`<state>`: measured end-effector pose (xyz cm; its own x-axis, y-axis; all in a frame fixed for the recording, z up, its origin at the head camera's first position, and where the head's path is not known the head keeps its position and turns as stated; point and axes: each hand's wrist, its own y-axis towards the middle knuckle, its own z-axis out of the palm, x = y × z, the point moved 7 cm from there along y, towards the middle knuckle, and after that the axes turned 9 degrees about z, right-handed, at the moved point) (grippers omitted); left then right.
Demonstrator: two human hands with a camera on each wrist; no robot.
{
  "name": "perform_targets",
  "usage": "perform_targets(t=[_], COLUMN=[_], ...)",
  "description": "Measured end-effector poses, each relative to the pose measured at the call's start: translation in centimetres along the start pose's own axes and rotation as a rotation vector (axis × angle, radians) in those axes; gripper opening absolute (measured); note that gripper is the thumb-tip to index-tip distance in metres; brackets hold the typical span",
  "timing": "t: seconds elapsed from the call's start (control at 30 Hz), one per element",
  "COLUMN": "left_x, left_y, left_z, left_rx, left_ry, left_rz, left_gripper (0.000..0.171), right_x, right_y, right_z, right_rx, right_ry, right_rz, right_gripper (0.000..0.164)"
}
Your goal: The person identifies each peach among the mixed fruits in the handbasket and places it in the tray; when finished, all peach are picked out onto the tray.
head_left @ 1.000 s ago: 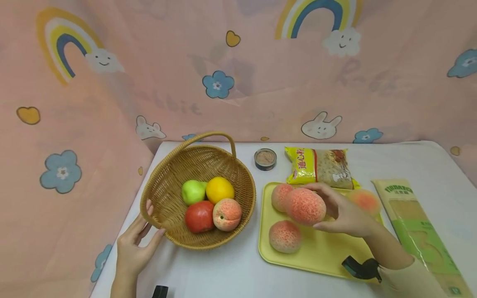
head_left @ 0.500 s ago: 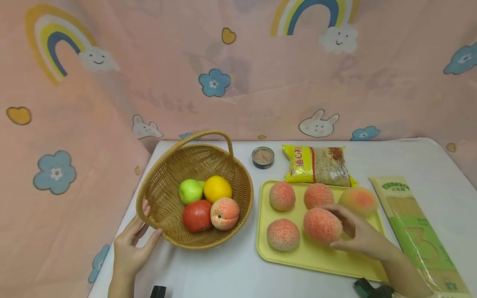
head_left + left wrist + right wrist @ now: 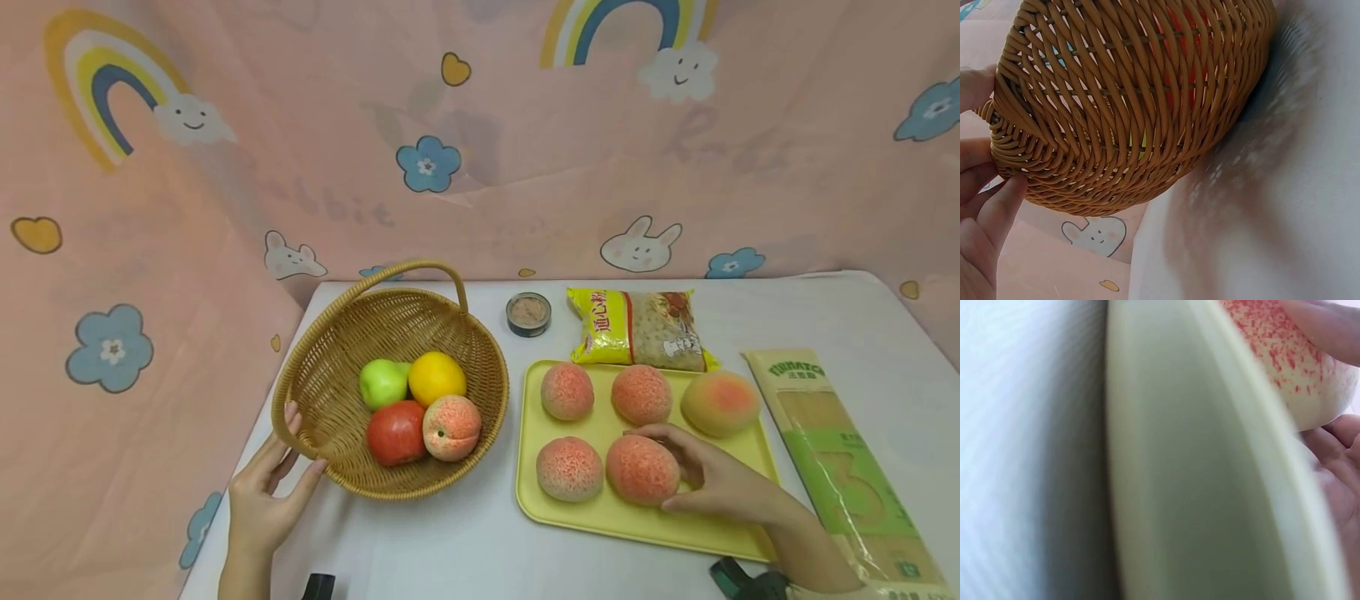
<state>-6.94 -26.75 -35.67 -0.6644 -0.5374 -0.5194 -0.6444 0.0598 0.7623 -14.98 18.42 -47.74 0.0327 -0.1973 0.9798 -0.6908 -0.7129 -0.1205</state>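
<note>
My left hand (image 3: 262, 496) grips the near-left rim of a wicker basket (image 3: 330, 400), thumb and fingers on either side. The basket's woven wall (image 3: 1116, 106) fills much of the left wrist view. Inside it lie a green pear (image 3: 383, 384), an orange (image 3: 437, 379), a red apple (image 3: 396, 433) and a peach (image 3: 452, 428). My right hand (image 3: 716, 483) holds another peach (image 3: 642, 471) at the front of a yellow tray (image 3: 600, 529), fingers curled round its right side. In the right wrist view the tray's wall (image 3: 1191, 456) hides part of that peach (image 3: 1297, 375).
More peaches (image 3: 567, 391) sit on the tray, with a yellowish peach (image 3: 720, 403) at its back right. Behind it lies a bag of pasta (image 3: 645, 329). A small round container (image 3: 528, 314) stands between basket and bag. A green noodle packet (image 3: 847, 467) lies right of the tray.
My right hand has carried its peach rightward from over the back-left of the tray, then down to the front row beside another peach. My left hand stays on the basket rim.
</note>
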Motion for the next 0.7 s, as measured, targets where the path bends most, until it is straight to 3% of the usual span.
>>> perform_targets(t=[0.13,0.5,0.7], left_x=[0.0,0.1,-0.2], left_y=[0.0,-0.1,0.1], left_z=[0.0,-0.1,-0.1], left_rx=[0.001,-0.004,-0.002], left_ry=[0.004,0.018,0.026], left_rz=[-0.008,-0.027,-0.036], left_gripper=[0.058,0.058,0.058], right_x=[-0.5,-1.1,-0.6], right_y=[-0.2,-1.1,-1.2], right_z=[-0.1,0.1,0.3], right_rx=[0.031,0.062,0.076], right_ry=[0.000,-0.141,-0.151], right_rz=[0.015,0.108,0.075], right_gripper=[0.073,0.073,0.078])
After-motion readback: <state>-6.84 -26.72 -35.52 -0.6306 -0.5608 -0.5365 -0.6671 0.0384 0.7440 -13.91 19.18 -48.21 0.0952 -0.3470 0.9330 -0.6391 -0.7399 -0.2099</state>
